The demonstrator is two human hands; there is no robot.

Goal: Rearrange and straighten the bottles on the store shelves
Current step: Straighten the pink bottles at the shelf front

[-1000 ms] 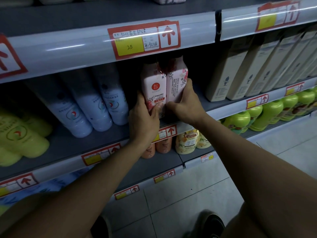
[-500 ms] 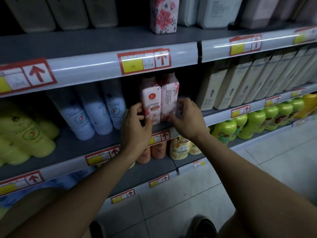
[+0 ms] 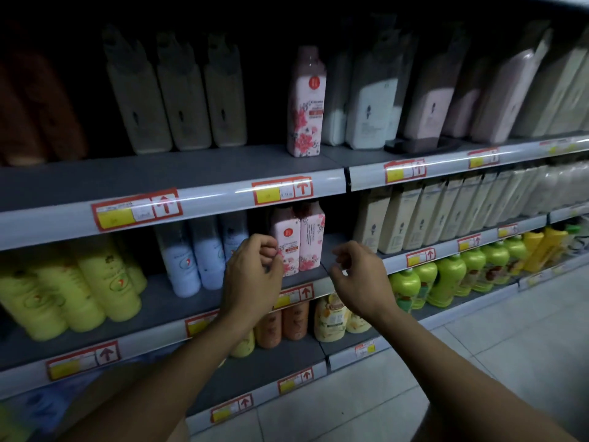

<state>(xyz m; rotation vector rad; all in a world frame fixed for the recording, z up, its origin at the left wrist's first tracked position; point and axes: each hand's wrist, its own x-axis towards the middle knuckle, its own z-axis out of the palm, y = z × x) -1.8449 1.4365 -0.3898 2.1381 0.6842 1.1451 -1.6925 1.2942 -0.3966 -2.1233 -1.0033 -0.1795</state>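
On middle shelf: pink floral bottles (image 3: 298,239), pair, upright, touching, now released. Left hand (image 3: 251,275), right hand (image 3: 358,275) withdrawn, loosely curled, empty. Pair judged straightened.

Two tall pink plastic bottles (image 3: 298,239) wore red blossom prints; squat plastic bottles (image 3: 446,282) to their right were lime green, round ones (image 3: 79,291) at left pale yellow.

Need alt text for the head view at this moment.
Both hands, left hand and right hand, hover empty before two pink floral bottles standing side by side on the middle shelf; a third floral bottle stands above.
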